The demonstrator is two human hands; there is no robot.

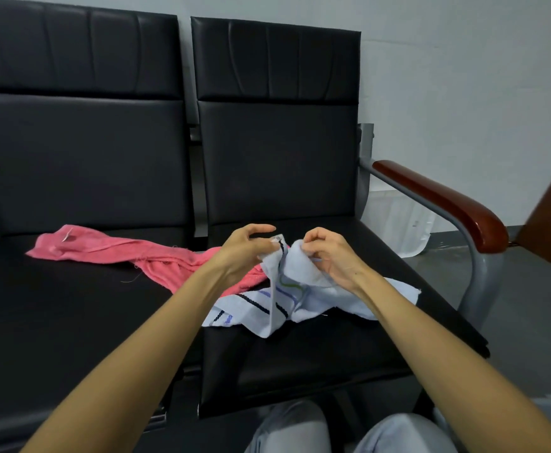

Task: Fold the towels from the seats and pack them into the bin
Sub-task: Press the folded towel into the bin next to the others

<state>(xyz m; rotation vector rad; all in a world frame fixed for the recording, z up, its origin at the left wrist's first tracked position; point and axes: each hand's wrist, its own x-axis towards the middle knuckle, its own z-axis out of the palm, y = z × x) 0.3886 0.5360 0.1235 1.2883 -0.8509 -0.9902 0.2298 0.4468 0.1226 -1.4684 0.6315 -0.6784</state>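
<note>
From my end this looks like a waiting area or office lobby. Two black padded seats (pixel 277 165) with tall, panelled leatherette backs are joined side by side on one grey metal frame (pixel 477 282), set close against a plain pale wall (pixel 447 76). The end seat carries a glossy reddish-brown wooden armrest (pixel 441 201), the sort I know from public bench seating, and the floor (pixel 536 305) beside it is bare grey concrete.

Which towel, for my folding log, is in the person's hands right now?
The light blue striped towel, pinched by the left hand and right hand; the pink towel lies unheld beside it.
</note>
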